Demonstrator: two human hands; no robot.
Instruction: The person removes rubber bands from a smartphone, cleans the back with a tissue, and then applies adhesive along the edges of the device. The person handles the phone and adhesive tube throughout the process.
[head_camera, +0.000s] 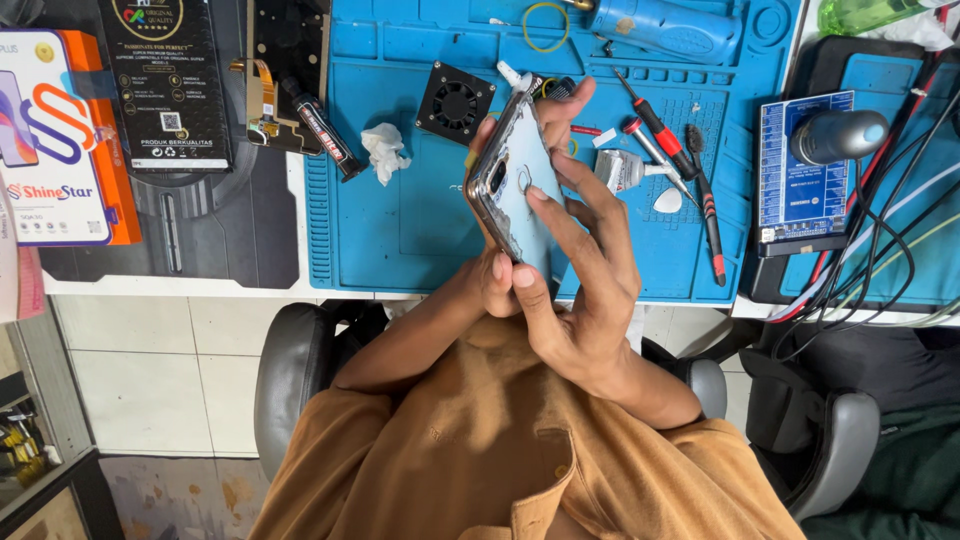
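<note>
The phone (518, 185) sat in the middle of the frame, over the blue mat (400, 220). Its pale blue back was scuffed, its metal edge worn, a camera showing. Its long axis ran up the picture, top tilted slightly rightward. The left hand (497, 280) cupped its lower end; the right hand (585, 270) clasped it, fingers spread across the back.

Pale-blue phone (520, 185) between left hand (497, 275) and right hand (580, 290), above blue mat (400, 200).
</note>
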